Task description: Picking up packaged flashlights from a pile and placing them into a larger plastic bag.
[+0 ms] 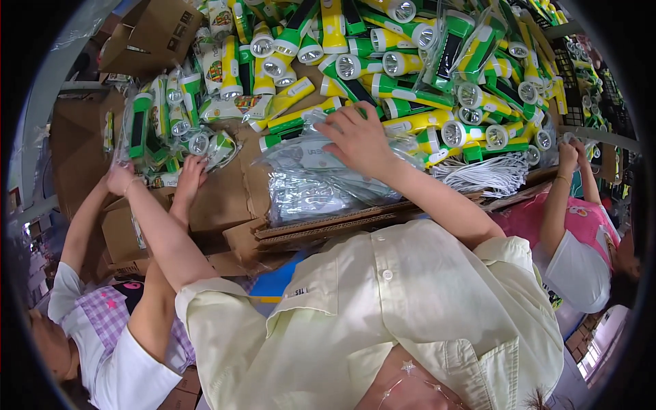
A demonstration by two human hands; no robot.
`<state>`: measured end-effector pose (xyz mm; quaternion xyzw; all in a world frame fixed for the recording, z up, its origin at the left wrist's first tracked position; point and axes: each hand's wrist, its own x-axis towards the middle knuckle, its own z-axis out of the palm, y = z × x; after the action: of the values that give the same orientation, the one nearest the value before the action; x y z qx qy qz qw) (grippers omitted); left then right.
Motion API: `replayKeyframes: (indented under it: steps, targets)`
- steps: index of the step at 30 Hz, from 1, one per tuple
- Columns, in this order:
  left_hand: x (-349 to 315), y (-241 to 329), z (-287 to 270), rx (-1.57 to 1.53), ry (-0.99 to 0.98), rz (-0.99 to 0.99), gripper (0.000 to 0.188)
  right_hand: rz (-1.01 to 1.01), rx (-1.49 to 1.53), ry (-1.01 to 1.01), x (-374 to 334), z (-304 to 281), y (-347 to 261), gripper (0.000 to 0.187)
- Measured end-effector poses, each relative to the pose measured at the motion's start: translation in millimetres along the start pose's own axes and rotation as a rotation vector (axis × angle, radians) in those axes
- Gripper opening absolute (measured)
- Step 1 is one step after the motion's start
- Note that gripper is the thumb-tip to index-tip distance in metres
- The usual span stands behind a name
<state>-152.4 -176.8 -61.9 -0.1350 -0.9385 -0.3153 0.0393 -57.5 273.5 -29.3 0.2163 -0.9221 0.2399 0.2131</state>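
My left hand (123,179) is stretched far to the left, its fingers closed at the lower end of a clear plastic bag with a green flashlight (140,126) in it. The fingertips are partly hidden. My right hand (359,140) is over a stack of clear plastic bags (311,184), its fingers bent and apart, with nothing visibly gripped. Just beyond that hand lies a heap of loose yellow-and-green flashlights (417,123). Several bagged flashlights (179,102) lie to the right of my left hand.
On the left, a co-worker's hand (190,179) rests by the bagged flashlights, their other arm beside my left hand. Another co-worker's hands (570,154) are raised at the right. White cables (482,172) lie right of the bags. A cardboard box (152,37) stands at the back left.
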Motion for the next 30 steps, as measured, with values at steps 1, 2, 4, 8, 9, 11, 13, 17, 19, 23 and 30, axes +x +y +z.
replayKeyframes:
  steps: [1, 2, 4, 8, 9, 11, 13, 17, 19, 23, 30]
  targets:
    - [-7.1, -5.5, 17.9, 0.109, -0.195, 0.131, 0.035, -0.061, -0.107, -0.095, 0.2, 4.9, 3.9, 0.021]
    - [-16.8, -13.8, 27.3, 0.224, -0.388, 0.251, 0.043, -0.128, -0.206, -0.188, 0.3, 10.8, 5.3, 0.018]
    - [-18.2, -42.4, 30.9, 0.331, -0.410, 0.235, 0.053, -0.116, -0.167, -0.180, -3.6, 11.6, 10.4, 0.015]
    - [37.5, 30.1, 50.0, 0.280, -0.230, 0.289, 0.061, -0.059, -0.141, -0.132, -10.9, 3.7, 24.2, 0.008]
    - [57.9, 161.6, 71.3, -0.438, -0.062, -0.343, 0.043, -0.020, -0.168, -0.135, -20.5, -1.8, 37.1, 0.008]
    - [19.2, 206.5, 106.7, -0.160, -0.052, 0.282, 0.025, -0.064, -0.200, -0.219, -18.1, -19.4, 36.8, 0.008]
    - [4.5, 235.7, 130.6, -0.074, -0.066, 0.438, 0.021, -0.050, -0.226, -0.253, -21.2, -34.0, 43.8, 0.010]
    - [-0.3, 252.2, 157.0, -0.022, 0.055, 0.454, 0.017, -0.041, -0.267, -0.151, -30.3, -50.7, 52.7, 0.018]
    - [-4.6, 260.6, 168.9, -0.030, 0.038, 0.400, 0.016, -0.045, -0.310, -0.108, -31.0, -57.4, 49.0, 0.019]
    - [-12.5, 270.4, 188.7, 0.022, -0.059, 0.294, 0.016, -0.036, -0.224, -0.030, -27.7, -50.1, 29.6, 0.022]
    - [-14.0, 290.1, 168.7, -0.345, -0.348, 0.135, 0.042, -0.043, 0.042, 0.038, -41.9, -49.3, 39.8, 0.011]
